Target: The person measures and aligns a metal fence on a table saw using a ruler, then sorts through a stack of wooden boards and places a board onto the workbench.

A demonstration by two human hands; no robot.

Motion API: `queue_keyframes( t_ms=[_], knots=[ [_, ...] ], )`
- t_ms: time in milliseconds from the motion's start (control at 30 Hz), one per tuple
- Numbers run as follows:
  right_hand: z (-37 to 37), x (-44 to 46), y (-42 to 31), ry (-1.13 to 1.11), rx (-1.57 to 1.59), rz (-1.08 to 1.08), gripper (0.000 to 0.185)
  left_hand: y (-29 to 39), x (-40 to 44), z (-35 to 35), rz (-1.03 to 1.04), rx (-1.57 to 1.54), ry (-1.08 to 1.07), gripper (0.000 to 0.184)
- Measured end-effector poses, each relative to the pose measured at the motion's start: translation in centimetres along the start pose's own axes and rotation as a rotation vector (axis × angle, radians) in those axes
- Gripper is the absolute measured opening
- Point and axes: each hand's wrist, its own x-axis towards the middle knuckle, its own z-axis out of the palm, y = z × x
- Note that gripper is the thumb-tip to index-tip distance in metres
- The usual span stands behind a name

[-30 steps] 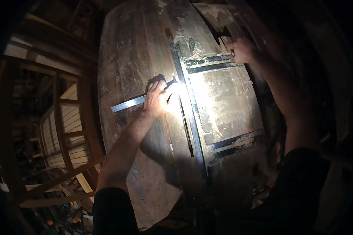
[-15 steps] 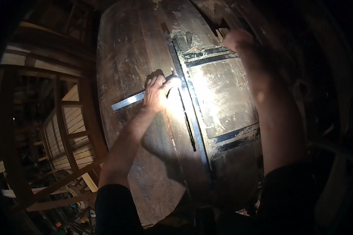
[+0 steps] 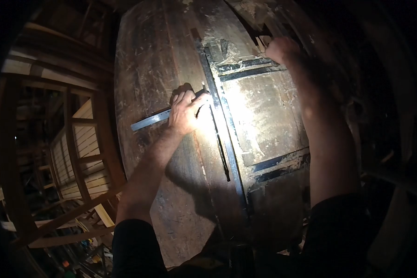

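Observation:
A flat silver metal ruler (image 3: 150, 121) lies slantwise across the dark wooden boards (image 3: 185, 185). My left hand (image 3: 185, 111) is closed over its right end, thumb reaching toward a long dark strip (image 3: 231, 157) set along the wood. From under that thumb a thin dark rod (image 3: 222, 153) runs down beside the strip; whether it joins the ruler is hidden. At the upper right, my right hand (image 3: 282, 50) is closed at the far edge of the boards, by a small pale piece of wood (image 3: 265, 41). What its fingers hold is hidden.
Dark crosswise strips (image 3: 250, 72) with pale wood chips around them mark the right part of the boards. A wooden frame with slats (image 3: 85, 139) stands to the left. Tools and clutter (image 3: 90, 248) lie at lower left. Bright lamplight falls mid-board; the edges are dark.
The view has shifted very slightly. Both hands stay practically where they were, and the ruler keeps its place on the boards.

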Motion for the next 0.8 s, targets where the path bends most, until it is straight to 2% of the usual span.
queue_keyframes(
  t_ms=[800],
  knots=[
    [1.1, 1.6, 0.4, -0.003, 0.034, 0.007, 0.044, -0.4, -0.5, 0.5, -0.048, 0.022, -0.056, 0.037]
  ],
)
